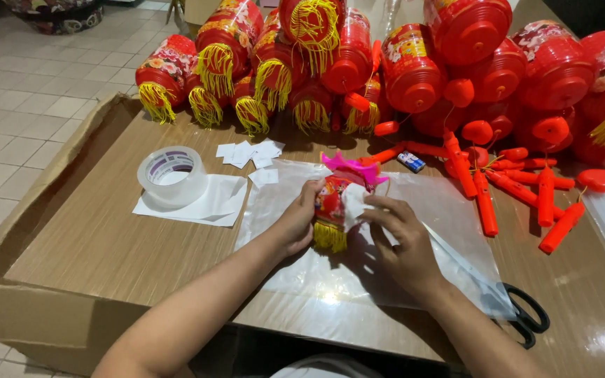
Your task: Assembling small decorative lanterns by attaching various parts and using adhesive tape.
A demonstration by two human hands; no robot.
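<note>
Head view. My left hand (295, 220) grips a small red lantern (331, 203) by its side, fingers closed round it; yellow fringe hangs below, pink crown on top. My right hand (404, 241) pinches its other side, fingertips closed on a white scrap there, I think. The lantern sits over a clear plastic sheet (358, 280) on the bench (106, 238).

Risk, as I judge it: squeezing could crush the thin body, and the scissors (526, 318) lie close to my right wrist.

Containers: the flattened cardboard box (50, 315) under the work holds nothing visible. Tape roll (171, 175) rests on white paper (211, 203). Finished lanterns (358, 63) are heaped behind.
</note>
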